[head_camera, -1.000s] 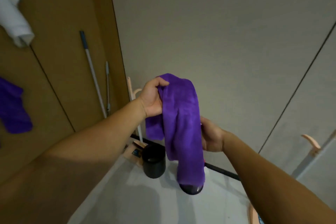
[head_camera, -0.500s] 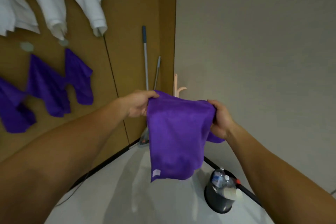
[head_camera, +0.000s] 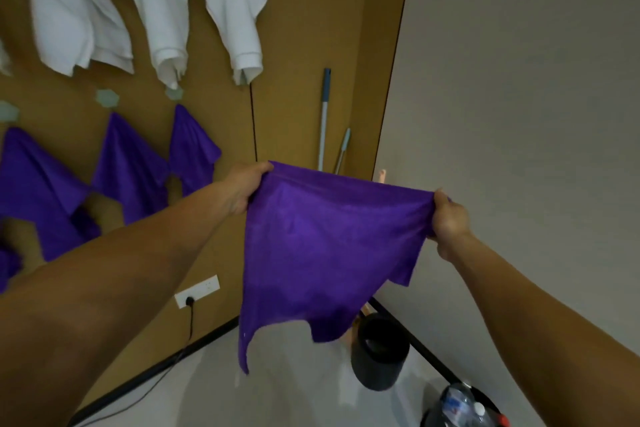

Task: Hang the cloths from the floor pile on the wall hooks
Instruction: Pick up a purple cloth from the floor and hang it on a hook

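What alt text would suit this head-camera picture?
The left hand and right hand hold a purple cloth spread by its top corners. On the brown wall hang white cloths and purple cloths; a black bin stands below.

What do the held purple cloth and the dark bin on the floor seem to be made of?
The cloth looks like microfibre: matte, fuzzy, sagging limply. The bin is probably plastic: dark, smooth, with a faint sheen, though metal is possible.
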### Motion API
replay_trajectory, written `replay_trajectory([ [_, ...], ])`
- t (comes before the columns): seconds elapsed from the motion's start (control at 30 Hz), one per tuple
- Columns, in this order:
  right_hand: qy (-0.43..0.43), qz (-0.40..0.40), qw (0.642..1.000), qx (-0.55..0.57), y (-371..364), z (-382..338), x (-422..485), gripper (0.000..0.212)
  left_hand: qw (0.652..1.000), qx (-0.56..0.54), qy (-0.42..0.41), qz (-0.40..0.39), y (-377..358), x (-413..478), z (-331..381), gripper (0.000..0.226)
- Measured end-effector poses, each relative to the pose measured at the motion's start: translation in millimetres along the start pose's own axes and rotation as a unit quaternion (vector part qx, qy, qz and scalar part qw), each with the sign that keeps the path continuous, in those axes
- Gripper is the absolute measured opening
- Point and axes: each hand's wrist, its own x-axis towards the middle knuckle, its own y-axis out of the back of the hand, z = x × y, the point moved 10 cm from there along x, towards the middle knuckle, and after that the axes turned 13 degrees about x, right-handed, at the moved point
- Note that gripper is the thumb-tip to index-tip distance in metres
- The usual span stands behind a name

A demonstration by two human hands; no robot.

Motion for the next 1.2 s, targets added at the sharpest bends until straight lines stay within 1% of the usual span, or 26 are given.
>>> replay_trajectory([
  [0.03, -0.075, -0.038, 0.993, 0.086, -20, 12, 0, 0.042, 1.000, -0.002, -0.005, 0.014, 9, 8, 2, 0.019],
  [0.07, -0.137, -0.083, 0.978, 0.134, -40, 20, -1, 0.043, 1.000, 0.001, -0.008, 0.029, 19, 16, 3, 0.024],
  [0.13, -0.196, -0.144, 0.956, 0.165, -70, 19, -2, 0.044, 0.998, 0.016, -0.023, 0.057, 39, 31, 9, 0.032],
  [0.17, -0.196, -0.165, 0.949, 0.184, -80, 11, 3, 0.045, 0.997, 0.028, -0.033, 0.069, 49, 38, 12, 0.032],
  [0.27, -0.133, -0.250, 0.924, 0.257, -109, -28, 19, 0.045, 0.989, 0.059, -0.048, 0.123, 78, 54, 20, 0.032],
  [0.3, -0.127, -0.277, 0.920, 0.245, -118, -29, 19, 0.040, 0.987, 0.057, -0.049, 0.139, 84, 58, 22, 0.035],
  [0.37, -0.129, -0.318, 0.929, 0.139, -132, -11, 22, 0.025, 0.989, 0.042, -0.033, 0.139, 88, 68, 21, 0.043],
  [0.43, -0.097, -0.296, 0.950, 0.037, -134, -5, 39, 0.026, 0.994, 0.025, -0.010, 0.104, 85, 77, 15, 0.044],
  [0.53, -0.056, -0.228, 0.971, 0.053, -131, -18, 76, 0.026, 0.999, 0.001, 0.020, 0.031, 77, 83, 6, 0.043],
  [0.6, -0.040, -0.227, 0.973, 0.032, -139, -18, 91, 0.025, 1.000, -0.008, 0.024, -0.017, 70, 84, 6, 0.039],
  [0.63, -0.036, -0.240, 0.970, 0.000, -147, -15, 95, 0.025, 0.999, -0.015, 0.019, -0.040, 66, 84, 8, 0.032],
  [0.67, -0.032, -0.250, 0.967, -0.028, -154, -13, 101, 0.026, 0.998, -0.024, 0.014, -0.053, 63, 84, 11, 0.023],
  [0.7, -0.021, -0.250, 0.967, -0.051, -159, -13, 109, 0.029, 0.998, -0.032, 0.016, -0.057, 62, 85, 12, 0.024],
  [0.73, -0.006, -0.241, 0.968, -0.066, -163, -18, 118, 0.032, 0.998, -0.036, 0.022, -0.053, 63, 86, 11, 0.038],
  [0.77, 0.007, -0.229, 0.971, -0.074, -165, -25, 127, 0.034, 0.998, -0.030, 0.031, -0.045, 66, 86, 10, 0.060],
  [0.8, 0.012, -0.218, 0.973, -0.070, -166, -31, 136, 0.035, 0.999, -0.018, 0.038, -0.034, 68, 86, 10, 0.073],
  [0.83, -0.001, -0.218, 0.975, -0.053, -169, -33, 144, 0.034, 0.999, 0.000, 0.041, -0.032, 68, 84, 11, 0.073],
  [0.87, -0.034, -0.240, 0.970, -0.028, -176, -29, 149, 0.031, 0.998, 0.018, 0.044, -0.033, 66, 84, 11, 0.068],
  [0.9, -0.080, -0.285, 0.955, -0.006, -185, -22, 148, 0.027, 0.998, 0.032, 0.041, -0.031, 64, 83, 13, 0.060],
  [0.97, -0.165, -0.408, 0.898, 0.010, -206, -10, 131, 0.019, 0.999, 0.030, 0.027, 0.006, 66, 84, 16, 0.045],
  [1.0, -0.181, -0.454, 0.872, 0.017, -212, -10, 123, 0.016, 0.999, 0.025, 0.023, 0.036, 70, 83, 18, 0.038],
  [1.03, -0.184, -0.481, 0.856, 0.033, -216, -13, 122, 0.018, 0.997, 0.026, 0.024, 0.067, 75, 82, 17, 0.031],
  [1.07, -0.178, -0.492, 0.850, 0.062, -220, -19, 124, 0.022, 0.995, 0.031, 0.029, 0.092, 79, 82, 15, 0.027],
  [1.13, -0.162, -0.481, 0.850, 0.142, -224, -30, 137, 0.028, 0.991, 0.043, 0.036, 0.120, 86, 83, 11, 0.028],
  [1.17, -0.153, -0.472, 0.852, 0.164, -227, -30, 144, 0.028, 0.989, 0.051, 0.039, 0.134, 90, 85, 8, 0.029],
  [1.2, -0.141, -0.466, 0.860, 0.152, -229, -25, 149, 0.026, 0.986, 0.061, 0.041, 0.152, 94, 85, 6, 0.030],
])
